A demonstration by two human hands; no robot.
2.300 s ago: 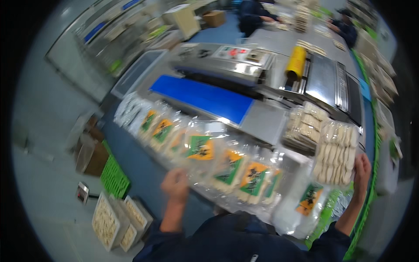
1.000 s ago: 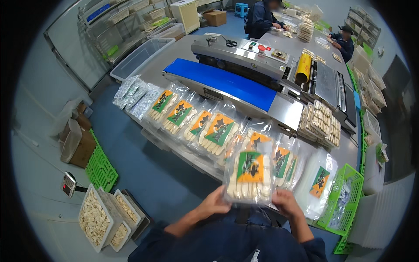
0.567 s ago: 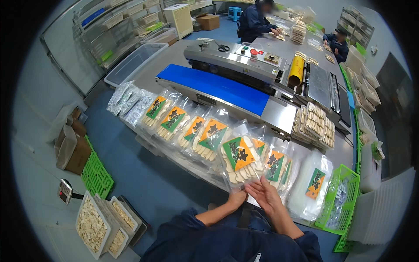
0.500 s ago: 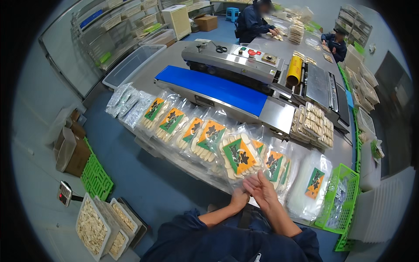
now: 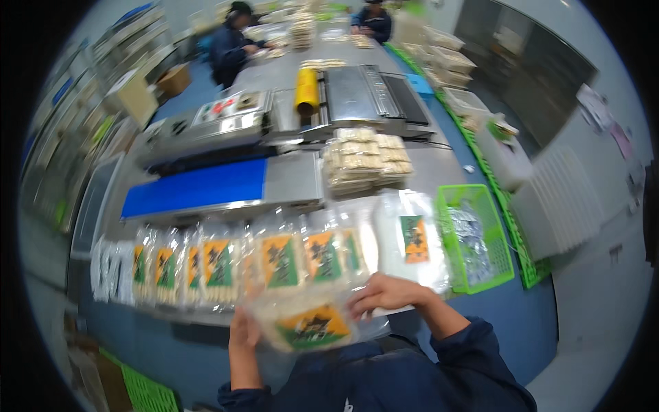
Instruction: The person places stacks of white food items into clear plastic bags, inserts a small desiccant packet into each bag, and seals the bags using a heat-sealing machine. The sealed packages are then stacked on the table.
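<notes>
A clear plastic bag of pale slices with an orange and green label (image 5: 312, 327) is held at the near table edge, close to my body. My left hand (image 5: 244, 331) is closed on its left end, with some fingers hidden by the bag. At its upper right edge my right hand (image 5: 388, 293) has its fingers bent and closed on the plastic. Just beyond, a row of similar filled bags (image 5: 279, 259) lines the near part of the table. Right of that row lies a stack of flat clear bags (image 5: 405, 237), also with an orange and green label.
A sealing machine with a blue belt (image 5: 199, 189) stands behind the row. Wrapped packs of pale pieces (image 5: 364, 158) are piled beside it. A green basket (image 5: 480, 240) of silvery packets sits at right. Two people (image 5: 232, 51) work at the far end of the table.
My view has swung to the right. The bag has turned sideways and come nearer to me, off the row. My hands have moved apart, one to each end of it.
</notes>
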